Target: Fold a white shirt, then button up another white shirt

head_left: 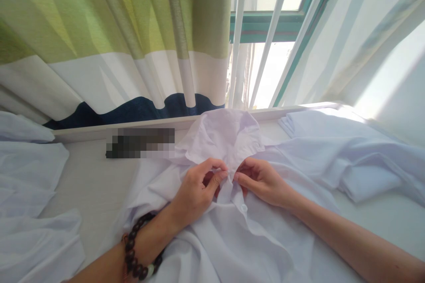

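A white collared shirt [226,239] lies spread in front of me, its collar [229,128] pointing away toward the window. Just below the collar, my left hand [202,185] pinches the front edge of the shirt between thumb and fingers. Close beside it, my right hand [260,181] pinches the placket from the other side, the fingertips almost meeting. Whatever sits exactly between the fingertips is hidden. Lower on the open front edge a small white button [244,208] shows. A dark bead bracelet [134,247] circles my left wrist.
More white garments lie at the left [26,185] and a folded white garment [332,141] at the right. A blurred-out dark object [139,143] rests near the raised back edge. Behind hang a green, white and blue curtain [133,31] and white window bars [268,35].
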`<act>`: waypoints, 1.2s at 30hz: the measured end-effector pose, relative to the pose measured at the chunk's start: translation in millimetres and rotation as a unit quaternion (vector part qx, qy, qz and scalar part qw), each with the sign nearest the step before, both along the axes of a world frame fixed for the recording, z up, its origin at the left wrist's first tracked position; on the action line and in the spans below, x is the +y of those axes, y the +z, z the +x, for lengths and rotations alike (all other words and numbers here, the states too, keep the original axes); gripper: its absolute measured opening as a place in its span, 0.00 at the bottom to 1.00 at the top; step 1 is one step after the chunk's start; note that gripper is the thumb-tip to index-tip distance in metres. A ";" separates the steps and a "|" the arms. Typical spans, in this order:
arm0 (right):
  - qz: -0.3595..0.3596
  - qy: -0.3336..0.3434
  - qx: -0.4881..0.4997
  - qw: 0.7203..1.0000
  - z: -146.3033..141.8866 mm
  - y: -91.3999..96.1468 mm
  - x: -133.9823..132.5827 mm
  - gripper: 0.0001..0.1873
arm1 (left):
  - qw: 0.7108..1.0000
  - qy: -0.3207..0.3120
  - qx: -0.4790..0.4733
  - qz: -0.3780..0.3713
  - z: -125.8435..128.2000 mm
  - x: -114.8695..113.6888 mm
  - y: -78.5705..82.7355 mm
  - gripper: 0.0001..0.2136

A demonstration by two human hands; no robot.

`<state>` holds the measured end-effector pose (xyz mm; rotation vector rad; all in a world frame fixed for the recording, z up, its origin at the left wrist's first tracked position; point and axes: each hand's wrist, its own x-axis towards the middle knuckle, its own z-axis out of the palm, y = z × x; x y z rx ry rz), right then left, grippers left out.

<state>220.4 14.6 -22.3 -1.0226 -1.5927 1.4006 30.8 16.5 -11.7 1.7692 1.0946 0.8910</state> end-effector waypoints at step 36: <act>0.009 -0.003 -0.039 0.999 0.3 -3.0 1.7 0.06 | 0.999 0.024 0.011 -0.030 1.1 -2.2 -0.2 0.08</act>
